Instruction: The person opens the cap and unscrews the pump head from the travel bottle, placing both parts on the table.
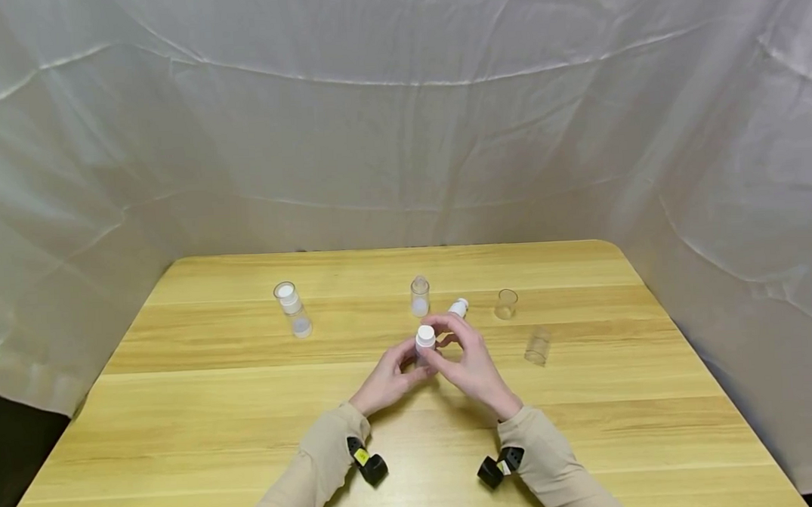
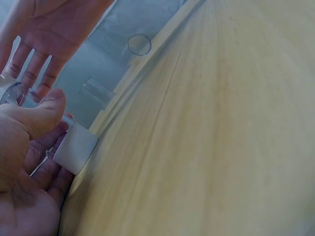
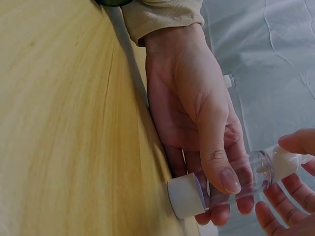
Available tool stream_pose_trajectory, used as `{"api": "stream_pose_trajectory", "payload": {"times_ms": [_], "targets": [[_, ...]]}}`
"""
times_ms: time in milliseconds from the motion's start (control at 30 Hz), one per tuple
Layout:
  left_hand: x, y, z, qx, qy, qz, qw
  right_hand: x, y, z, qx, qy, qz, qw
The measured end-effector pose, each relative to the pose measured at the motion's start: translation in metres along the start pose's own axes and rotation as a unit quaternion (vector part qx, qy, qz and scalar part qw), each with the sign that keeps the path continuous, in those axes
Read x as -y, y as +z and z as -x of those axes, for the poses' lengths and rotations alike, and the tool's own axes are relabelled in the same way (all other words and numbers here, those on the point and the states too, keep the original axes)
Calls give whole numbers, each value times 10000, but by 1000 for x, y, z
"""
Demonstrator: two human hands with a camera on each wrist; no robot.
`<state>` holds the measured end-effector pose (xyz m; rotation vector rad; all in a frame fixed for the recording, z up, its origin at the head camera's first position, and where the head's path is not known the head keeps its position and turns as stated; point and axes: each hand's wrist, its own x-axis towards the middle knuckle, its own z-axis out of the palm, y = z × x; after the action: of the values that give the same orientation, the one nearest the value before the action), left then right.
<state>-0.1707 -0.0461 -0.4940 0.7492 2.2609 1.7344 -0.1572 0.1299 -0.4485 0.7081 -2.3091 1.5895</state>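
Observation:
A small clear bottle (image 3: 229, 189) with a white base (image 3: 187, 196) and a white top (image 1: 425, 336) is held upright between both hands. My left hand (image 1: 387, 379) grips the clear body, thumb across its side in the right wrist view. My right hand (image 1: 475, 360) has its thumb and fingers around the white top; its fingertips show at the right edge of the right wrist view. The base is close over the table in the left wrist view. Just behind the right hand is a white pump head (image 1: 459, 307), partly hidden by the fingers.
Behind the hands stands another clear bottle (image 1: 419, 302). Two clear caps, one upright (image 1: 506, 303) and a nearer one (image 1: 537, 347), are on the right. A bottle with a white top (image 1: 293, 309) is at the left. Pale sheeting (image 1: 401, 148) hangs around the wooden table (image 1: 203, 429).

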Motion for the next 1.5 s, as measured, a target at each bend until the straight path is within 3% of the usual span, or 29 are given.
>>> {"api": "stream_pose_trajectory", "payload": {"times_ms": [1167,1500], "targets": [[-6,1,2,-31,42,-65,10000,4,0,5,136,243,-257,9993],[-4,1,3,13,149,-23,9999,1,3,5,-47,124,-357,9993]]}}
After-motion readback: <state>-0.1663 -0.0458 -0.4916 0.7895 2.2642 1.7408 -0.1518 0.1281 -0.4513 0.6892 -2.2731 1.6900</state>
